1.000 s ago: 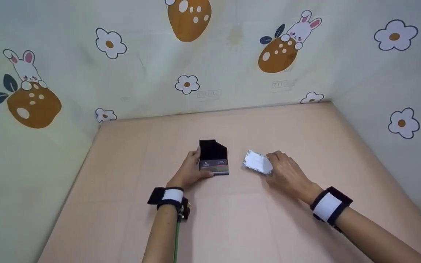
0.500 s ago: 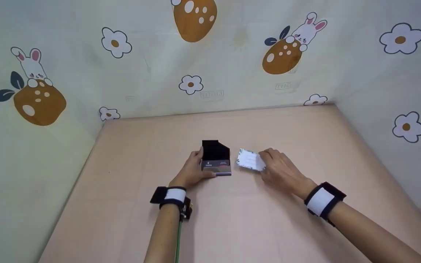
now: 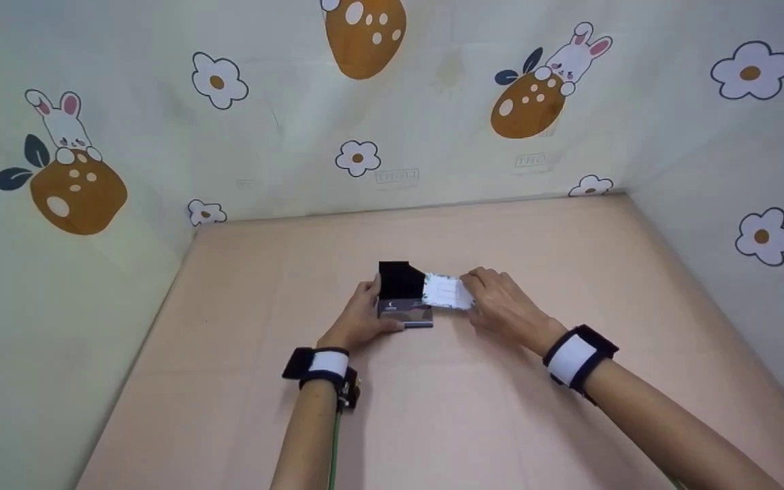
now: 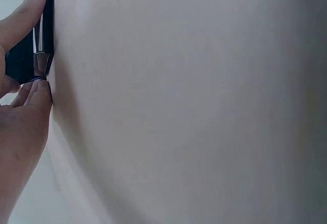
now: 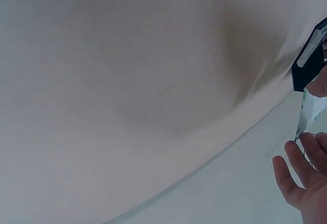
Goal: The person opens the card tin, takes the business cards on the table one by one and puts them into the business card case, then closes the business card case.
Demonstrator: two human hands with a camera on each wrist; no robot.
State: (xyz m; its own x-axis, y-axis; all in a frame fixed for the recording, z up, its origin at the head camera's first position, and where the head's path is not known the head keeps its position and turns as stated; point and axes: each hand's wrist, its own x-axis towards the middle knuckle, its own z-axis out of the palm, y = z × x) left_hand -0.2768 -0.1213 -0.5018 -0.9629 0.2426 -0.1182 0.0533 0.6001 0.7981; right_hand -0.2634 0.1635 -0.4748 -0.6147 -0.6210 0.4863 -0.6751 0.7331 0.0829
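Note:
A black card holder (image 3: 401,279) stands with its lid up near the middle of the table, and dark printed cards (image 3: 399,311) show in its lower part. My left hand (image 3: 358,318) grips it from the left, thumb along the front edge; the left wrist view shows the holder's dark side (image 4: 43,63) between thumb and fingers. A white card with a leafy green border (image 3: 445,291) is pinched in my right hand (image 3: 504,309). Its left end overlaps the holder's right side in the head view; whether they touch I cannot tell. The right wrist view shows the card (image 5: 309,112) just below the holder.
The pink-beige tabletop (image 3: 392,422) spreads around both hands. Behind it and at both sides rises a pale wall covering (image 3: 276,156) printed with rabbits and flowers. Each wrist wears a strap (image 3: 579,357), and a green cable (image 3: 335,442) runs along the left forearm.
My right hand has moved left with the white card, from apart from the card holder to overlapping its right side in view. My left hand keeps its grip in nearly the same place.

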